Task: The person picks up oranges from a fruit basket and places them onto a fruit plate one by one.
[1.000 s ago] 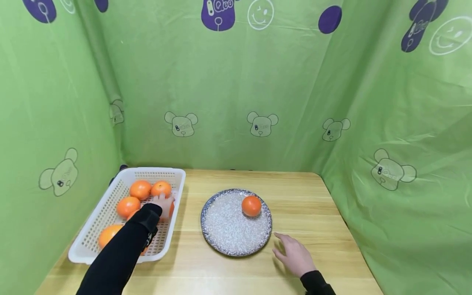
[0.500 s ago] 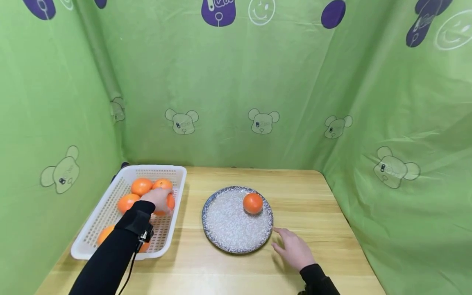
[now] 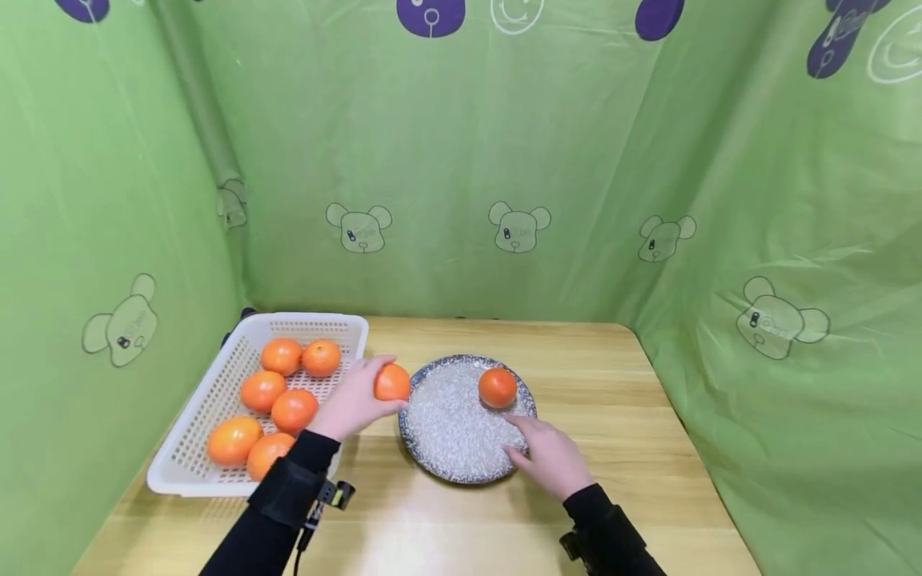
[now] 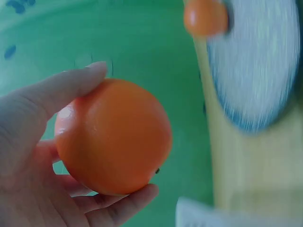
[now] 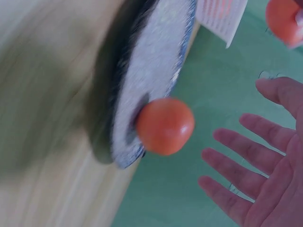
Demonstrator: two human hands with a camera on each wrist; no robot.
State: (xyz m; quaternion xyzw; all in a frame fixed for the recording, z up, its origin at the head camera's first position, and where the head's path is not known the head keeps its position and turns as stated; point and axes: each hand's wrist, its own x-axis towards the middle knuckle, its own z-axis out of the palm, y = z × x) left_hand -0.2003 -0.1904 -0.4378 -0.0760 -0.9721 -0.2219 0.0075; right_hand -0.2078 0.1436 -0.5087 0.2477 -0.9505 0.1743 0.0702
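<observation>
My right hand lies nearest to me, its fingers straight and spread, holding nothing; it hovers at the near right rim of the speckled plate, fingertips reaching over the rim toward the orange on the plate. In the right wrist view the same hand shows an open palm with the fingers fanned apart, clear of that orange, which sits on the plate's far right part. My left hand is a little farther out, at the plate's left edge, with its fingers and thumb curled round a second orange. That held orange is raised just beside the plate's left rim, between the plate and the white basket. The left wrist view shows the grip plainly: my thumb lies over the top of the fruit and my fingers cup it from below, the hand wrapped about it, with the plate blurred beyond. Left of the plate, the basket stands on the wooden table and holds six more oranges, two by its far wall, two midway and two near me. Behind the plate and basket, green cloth printed with bears closes off the table's far edge and both sides.
</observation>
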